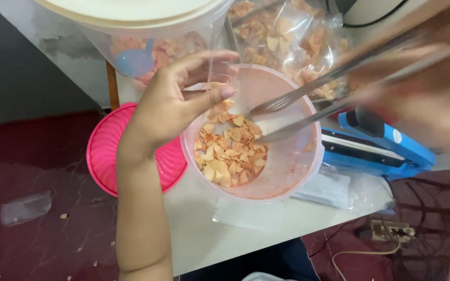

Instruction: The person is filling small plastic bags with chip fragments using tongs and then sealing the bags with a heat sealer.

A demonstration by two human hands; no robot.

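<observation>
Bright, even light, soft shadows; the right hand [433, 88] and tongs [339, 83] blur, perhaps from closeness.

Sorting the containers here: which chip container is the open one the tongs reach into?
The round translucent bowl in the middle, open-topped with chips inside. The tongs point into it; the big tub behind is lidded.

So there's this round clear plastic tub [287, 171] sitting on the white table [204, 234], its inside walls smeared with reddish seasoning dust. It's only partly full: a heap of thin orange-tan chips [230, 151] piled toward the left side. The left hand [175, 101] pinches a small clear plastic bag [225, 67] open right above the chips. The right hand [423, 88], blurry, grips long metal tongs [308, 106] whose tips reach down into the tub, slightly parted, just above the chips.
</observation>
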